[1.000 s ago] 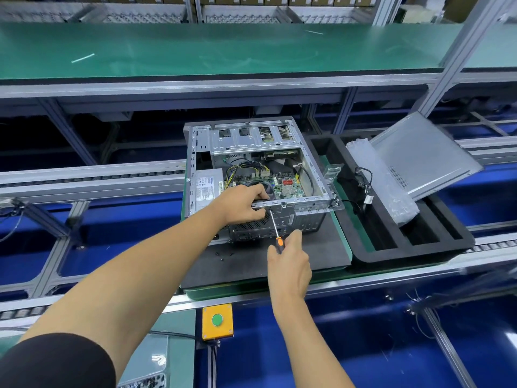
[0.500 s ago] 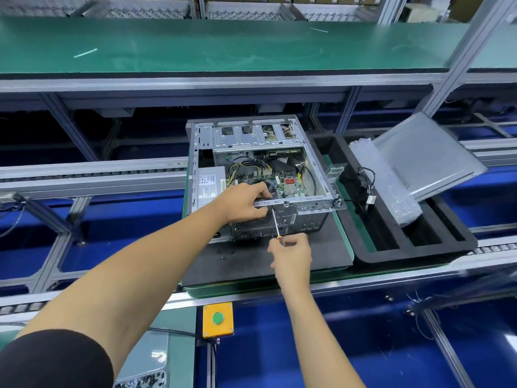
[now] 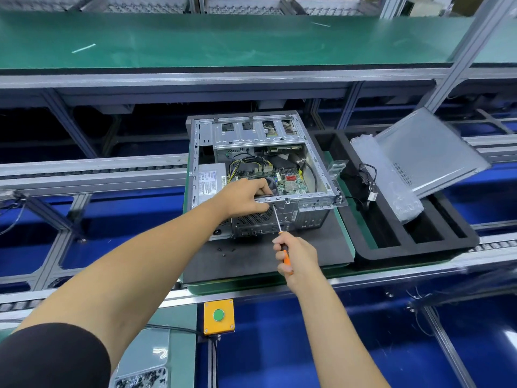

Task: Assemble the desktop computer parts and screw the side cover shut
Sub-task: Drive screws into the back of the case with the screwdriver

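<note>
Your left hand (image 3: 246, 196) grips rim of open grey metal computer case (image 3: 265, 175); right hand (image 3: 298, 257) clasps orange-handled screwdriver (image 3: 279, 228), tip at 12 o'clock on rear screw. Next: drive screw straight, no slip.

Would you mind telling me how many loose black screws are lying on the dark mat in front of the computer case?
3 visible: two side by side and one nearer, all left of the right hand. Others may hide under the arms.
</note>
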Demonstrator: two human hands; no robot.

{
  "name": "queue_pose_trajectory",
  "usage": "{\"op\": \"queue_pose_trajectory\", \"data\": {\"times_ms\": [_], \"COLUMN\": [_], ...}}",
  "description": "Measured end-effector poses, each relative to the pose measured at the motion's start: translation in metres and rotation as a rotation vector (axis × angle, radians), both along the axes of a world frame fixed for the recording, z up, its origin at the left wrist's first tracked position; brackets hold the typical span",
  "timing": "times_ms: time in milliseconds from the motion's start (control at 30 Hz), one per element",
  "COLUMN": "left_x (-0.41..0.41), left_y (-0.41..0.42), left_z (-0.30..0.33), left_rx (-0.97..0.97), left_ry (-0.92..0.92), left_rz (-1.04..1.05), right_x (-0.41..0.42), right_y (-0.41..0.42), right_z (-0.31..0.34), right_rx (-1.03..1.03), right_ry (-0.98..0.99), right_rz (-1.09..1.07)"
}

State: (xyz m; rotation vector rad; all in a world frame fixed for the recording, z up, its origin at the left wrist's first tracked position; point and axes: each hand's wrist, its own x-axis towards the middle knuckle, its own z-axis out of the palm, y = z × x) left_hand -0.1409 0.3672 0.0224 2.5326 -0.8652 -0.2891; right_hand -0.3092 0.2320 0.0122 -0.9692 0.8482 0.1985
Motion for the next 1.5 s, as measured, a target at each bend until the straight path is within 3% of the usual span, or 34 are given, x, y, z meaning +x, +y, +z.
{"op": "queue_pose_trajectory", "data": {"times_ms": [133, 267, 367, 433, 467, 500, 600, 633, 667, 733, 867, 967, 1067, 1133, 1167, 1267, 1300, 1367, 1500], "left_x": [0.0, 0.0, 0.0, -0.001, -0.001, -0.001, 0.0, 0.0, 0.0, 0.0, -0.001, -0.001, 0.001, 0.001, 0.0, 0.001, 0.001, 0.003, 0.003], "left_y": [0.0, 0.0, 0.0, 0.0, 0.0, 0.0, -0.001, -0.001, -0.001, -0.001, -0.002, -0.002, -0.001, -0.002, -0.002, -0.003, -0.003, -0.002, -0.002], "left_z": [0.001, 0.001, 0.001, 0.002, 0.002, 0.002, 0.003, 0.003, 0.003, 0.004, 0.005, 0.005, 0.006, 0.006, 0.006, 0.006, 0.005, 0.004, 0.005], "left_rx": [-0.004, -0.005, -0.025, -0.045, -0.051, -0.054, -0.049, -0.048, -0.047, -0.046, -0.064, -0.078, -0.086, -0.086, -0.085, -0.083, -0.079, -0.078, -0.084], "left_ry": [0.003, 0.015, 0.041, 0.064, 0.075, 0.085, 0.099, 0.103, 0.108, 0.121, 0.144, 0.153, 0.171, 0.181, 0.182, 0.178, 0.174, 0.18, 0.187], "left_rz": [0.008, 0.017, 0.025, 0.039, 0.043, 0.046, 0.054, 0.053, 0.053, 0.053, 0.071, 0.069, 0.073, 0.076, 0.08, 0.068, 0.062, 0.057, 0.069], "right_x": [-0.008, -0.013, -0.012, -0.01, -0.009, -0.007, 0.001, 0.001, 0.002, 0.0, -0.015, -0.019, -0.014, -0.015, -0.012, -0.003, -0.001, -0.002, -0.009], "right_y": [0.017, 0.029, 0.031, 0.029, 0.028, 0.024, 0.008, 0.002, 0.0, 0.002, 0.023, 0.031, 0.029, 0.026, 0.022, 0.014, 0.012, 0.015, 0.028], "right_z": [-0.001, -0.003, -0.013, -0.016, -0.016, -0.015, -0.002, 0.001, 0.004, 0.004, -0.006, -0.016, -0.021, -0.021, -0.021, -0.007, -0.004, -0.001, -0.006], "right_rx": [-0.487, -1.003, -1.227, -1.245, -1.135, -0.898, 0.202, 0.412, 0.471, 0.285, -0.504, -1.118, -1.39, -1.241, -0.946, 0.329, 0.503, 0.46, -0.206], "right_ry": [-0.062, -0.077, -0.139, -0.151, -0.153, -0.149, -0.043, -0.007, 0.011, -0.004, -0.081, -0.033, -0.056, -0.109, -0.123, -0.029, -0.003, 0.009, -0.048], "right_rz": [-0.06, 0.096, 0.177, 0.142, 0.115, 0.064, -0.083, -0.102, -0.113, -0.109, -0.088, 0.054, 0.185, 0.196, 0.126, -0.096, -0.122, -0.13, -0.092]}}
